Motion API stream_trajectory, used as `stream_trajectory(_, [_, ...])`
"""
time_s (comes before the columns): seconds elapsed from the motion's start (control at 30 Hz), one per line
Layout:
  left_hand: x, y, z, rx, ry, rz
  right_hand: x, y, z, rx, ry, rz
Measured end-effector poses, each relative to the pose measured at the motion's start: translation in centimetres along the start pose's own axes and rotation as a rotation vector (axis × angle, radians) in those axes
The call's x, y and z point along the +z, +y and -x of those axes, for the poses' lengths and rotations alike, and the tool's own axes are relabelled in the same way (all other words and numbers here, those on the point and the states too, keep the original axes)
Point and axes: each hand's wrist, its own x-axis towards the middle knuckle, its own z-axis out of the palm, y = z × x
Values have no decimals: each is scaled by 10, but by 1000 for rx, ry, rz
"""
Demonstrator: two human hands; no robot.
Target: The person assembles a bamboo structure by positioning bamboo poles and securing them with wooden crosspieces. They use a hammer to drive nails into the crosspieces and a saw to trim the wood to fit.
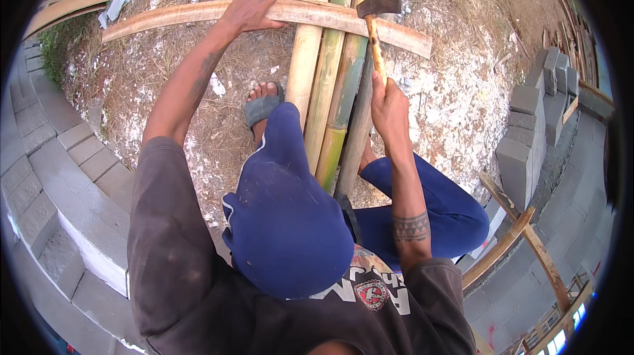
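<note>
A long wooden board [165,16] lies crosswise over several bamboo poles [317,84] on the ground ahead of me. My left hand [253,11] grips the board left of the poles, thumb on one edge and fingers on the other. In my right hand [391,107] is the light wooden handle of a hatchet [380,1], held partway down its length. The dark, rusty hatchet head overlaps the board's upper edge, right of the bamboo; I cannot tell whether they touch. A darker grey pole [358,132] runs along the right side of the bamboo.
My sandalled foot [262,107] is just left of the poles, below the board. Grey blocks stand stacked at the right [522,137] and along the left [72,150]. Wooden strips [498,249] form a frame at lower right. White flakes and dry grass cover the ground.
</note>
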Motion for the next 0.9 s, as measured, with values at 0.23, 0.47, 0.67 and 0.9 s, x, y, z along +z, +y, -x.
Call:
stream_trajectory(0.23, [-61,127,-8,172,422,-48,-137,2,49,431,265,-843])
stream_trajectory(0.47, [75,378,-112,808,179,518,-186,42,90,688,324,-930])
stream_trajectory(0.67, [164,453,-175,991,251,114,-199,30,127,877,203,-932])
stream_trajectory(0.9, [159,494,-162,767,-142,257,-187,25,102,945,134,-835])
